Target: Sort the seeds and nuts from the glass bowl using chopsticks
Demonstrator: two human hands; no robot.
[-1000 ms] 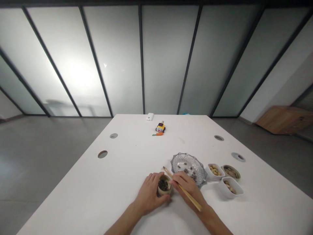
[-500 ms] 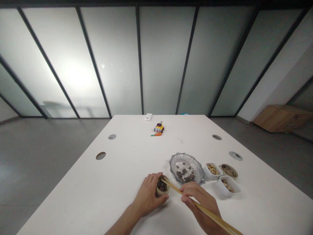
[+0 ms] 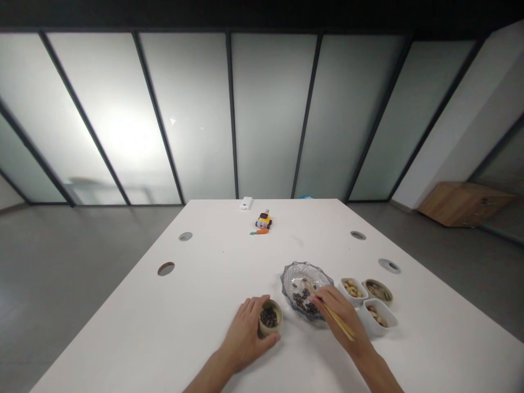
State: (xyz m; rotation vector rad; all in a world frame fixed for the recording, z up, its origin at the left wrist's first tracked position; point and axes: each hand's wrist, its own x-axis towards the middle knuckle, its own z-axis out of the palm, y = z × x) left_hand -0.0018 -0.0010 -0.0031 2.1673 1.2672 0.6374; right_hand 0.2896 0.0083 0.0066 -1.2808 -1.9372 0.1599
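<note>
My left hand (image 3: pixel 248 330) curls around the left side of a small round cup (image 3: pixel 277 326) standing on the table. Dark brown beans (image 3: pixel 268 316), which look like coffee beans, lie inside it. Held in my right hand (image 3: pixel 338 311) is a pair of wooden chopsticks (image 3: pixel 340 323), their tips reaching down into a scalloped clear glass bowl (image 3: pixel 287 281). More dark beans (image 3: pixel 300 300) are scattered on the bowl's bottom, mostly toward its near side. Whether the tips pinch a bean is too small to tell.
Right of the bowl stand two white dishes, one with cashews (image 3: pixel 352 288) and one with nuts (image 3: pixel 375 315), and a round dish (image 3: pixel 379 291) with elongated pieces. Farther back are a toy car (image 3: pixel 264 220), a toy carrot (image 3: pixel 260 232) and a white device (image 3: pixel 246 203). Round holes pierce the white table (image 3: pixel 172 322).
My right hand has moved the chopsticks from the cup, up and to the right, into the glass bowl. My left hand stays at the cup. The view has tilted slightly upward.
</note>
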